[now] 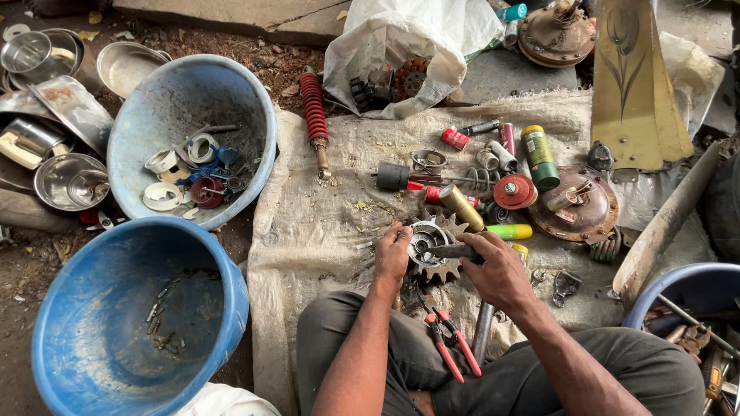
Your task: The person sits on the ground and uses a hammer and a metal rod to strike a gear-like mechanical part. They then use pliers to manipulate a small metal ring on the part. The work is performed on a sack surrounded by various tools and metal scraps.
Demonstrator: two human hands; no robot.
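Steel hub gripped over the sackcloth

Steel-grey, the round hub (426,240) sits against the left hand (391,253), whose fingers curl closed around its near edge. Just right of it, the right hand (499,271) is clenched on a dark metal bar (451,251) laid across the hub. Red-handled pliers (451,343) lie below both wrists, forearms angled inward from the knees.

Bare arms, grey trousers, grubby working hands.

Both forearms run uncovered, no sleeves reaching them, no watch or bands at either wrist. The left hand (391,254) and right hand (497,270) are gloveless, fingers (402,231) smudged dark with grease. Below the wrists, dark grey trousers (617,370) cover both knees, cloth creased and dusty.
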